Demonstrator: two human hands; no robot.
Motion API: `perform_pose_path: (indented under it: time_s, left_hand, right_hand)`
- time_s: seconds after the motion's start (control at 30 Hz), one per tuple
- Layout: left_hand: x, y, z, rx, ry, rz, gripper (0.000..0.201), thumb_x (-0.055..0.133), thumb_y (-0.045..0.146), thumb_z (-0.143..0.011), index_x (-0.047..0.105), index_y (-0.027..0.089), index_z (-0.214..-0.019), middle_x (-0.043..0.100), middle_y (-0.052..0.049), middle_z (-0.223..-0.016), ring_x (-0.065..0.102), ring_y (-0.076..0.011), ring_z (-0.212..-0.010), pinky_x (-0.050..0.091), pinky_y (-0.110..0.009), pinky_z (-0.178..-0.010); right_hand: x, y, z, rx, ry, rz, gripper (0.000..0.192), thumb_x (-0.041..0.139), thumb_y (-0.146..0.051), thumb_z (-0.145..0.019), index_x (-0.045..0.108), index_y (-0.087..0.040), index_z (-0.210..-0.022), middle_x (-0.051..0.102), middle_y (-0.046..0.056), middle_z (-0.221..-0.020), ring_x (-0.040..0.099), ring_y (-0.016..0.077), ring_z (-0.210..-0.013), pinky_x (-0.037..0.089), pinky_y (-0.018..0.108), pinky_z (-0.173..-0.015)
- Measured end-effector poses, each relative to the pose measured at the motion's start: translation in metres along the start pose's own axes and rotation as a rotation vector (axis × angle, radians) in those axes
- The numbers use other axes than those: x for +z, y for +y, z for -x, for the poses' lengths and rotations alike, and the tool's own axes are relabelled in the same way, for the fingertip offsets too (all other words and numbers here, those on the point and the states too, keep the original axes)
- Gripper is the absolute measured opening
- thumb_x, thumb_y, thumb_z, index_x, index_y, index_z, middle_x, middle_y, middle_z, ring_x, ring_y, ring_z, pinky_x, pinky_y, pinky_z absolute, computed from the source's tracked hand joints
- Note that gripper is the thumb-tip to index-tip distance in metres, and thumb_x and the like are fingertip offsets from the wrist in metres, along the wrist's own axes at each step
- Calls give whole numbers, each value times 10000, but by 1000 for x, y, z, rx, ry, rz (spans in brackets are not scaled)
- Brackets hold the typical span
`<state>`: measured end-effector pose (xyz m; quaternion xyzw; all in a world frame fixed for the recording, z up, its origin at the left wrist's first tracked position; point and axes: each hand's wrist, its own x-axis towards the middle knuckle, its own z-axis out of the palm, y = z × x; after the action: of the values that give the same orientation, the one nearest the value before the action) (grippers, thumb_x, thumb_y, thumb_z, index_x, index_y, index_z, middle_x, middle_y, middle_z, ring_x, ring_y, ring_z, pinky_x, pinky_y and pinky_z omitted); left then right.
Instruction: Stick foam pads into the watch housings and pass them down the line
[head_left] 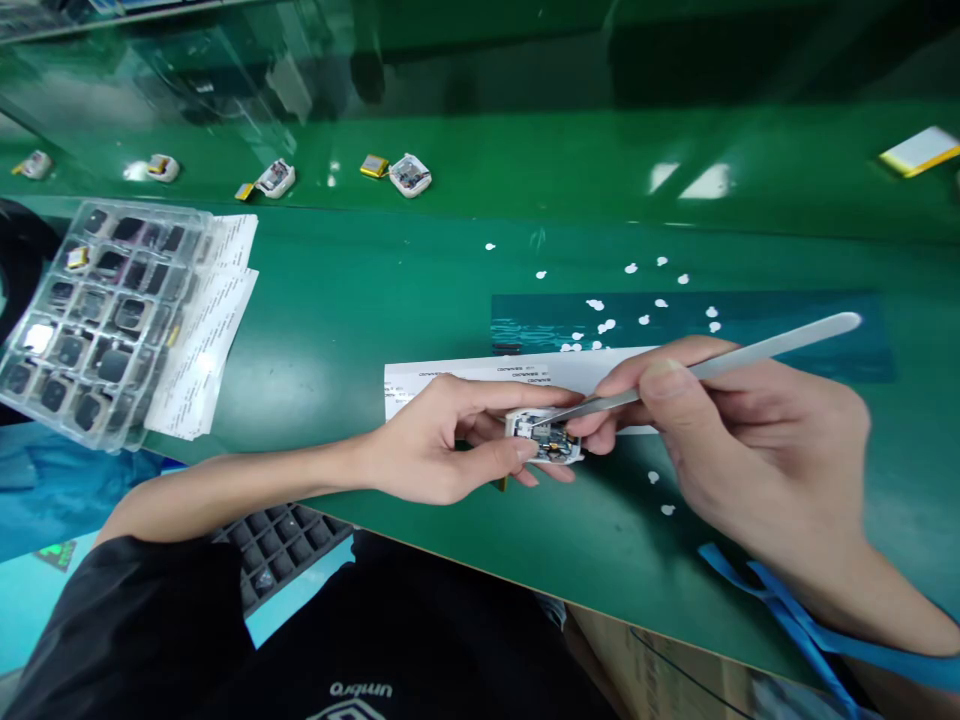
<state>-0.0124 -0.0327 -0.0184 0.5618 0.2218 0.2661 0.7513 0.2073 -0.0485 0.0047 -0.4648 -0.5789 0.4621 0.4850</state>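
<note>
Open white device is held just above the worktop, left hand fingers pinched round its edges, right hand fingers closed on a slim metal tool whose tip reaches into it. Main risk: tip could slip and scratch or short the exposed circuitry if the left fingers' small grip lets the housing tilt. Green worktop: printed white sheet directly behind the device, bluish strip and loose white tabs beyond, clear compartment tray well left, glossy green panel farther back.
</note>
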Motion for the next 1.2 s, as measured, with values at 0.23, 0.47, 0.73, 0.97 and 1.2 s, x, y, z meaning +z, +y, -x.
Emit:
perform_pose_path:
  time_s: [0.23, 0.47, 0.73, 0.97, 1.2]
  left_hand:
    - [-5, 9, -3, -29, 84, -136, 384, 569, 217, -1053, 653, 76, -1400, 791, -188, -1221, 843, -250, -949, 718, -302, -798]
    - [-29, 16, -14, 281, 417, -445, 257, 629, 299, -1031, 710, 136, -1212, 791, -122, -1224, 812, -170, -933, 671, -280, -870]
    - [-46, 15, -19, 480, 343, -821, 178, 596, 273, -1029, 719, 152, -1073, 809, -47, -910, 703, -111, -696, 554, -236, -667]
    - [-55, 11, -20, 416, 158, -1253, 245, 476, 218, -1027, 688, 161, -1136, 800, -90, -1057, 740, -213, -990, 538, -382, -924]
    - [-54, 7, -20, 453, 48, -1400, 292, 403, 214, -1068, 677, 152, -1150, 767, -130, -1119, 694, -242, -1156, 501, -387, -955]
  right_hand:
    - [-5, 6, 6, -90, 98, -45, 211, 683, -361, -1033, 829, -300, -893, 787, 15, -869, 758, 188, -632, 672, 334, -569]
    - [-21, 10, -12, -224, 125, 418, 165, 680, -291, -1028, 841, -289, -995, 836, 25, -996, 790, 198, -848, 636, 361, -778]
    - [-23, 34, -19, -235, -91, 504, 174, 664, -316, -1025, 822, -337, -1093, 835, -5, -1087, 779, 226, -978, 627, 402, -827]
    - [-27, 37, -23, -214, -116, 477, 183, 652, -340, -1032, 827, -355, -1081, 835, -10, -1086, 776, 230, -986, 625, 413, -838]
    - [-18, 36, -19, -366, -110, 558, 246, 681, -231, -1002, 819, -385, -1136, 836, -27, -1030, 759, 233, -886, 622, 410, -726]
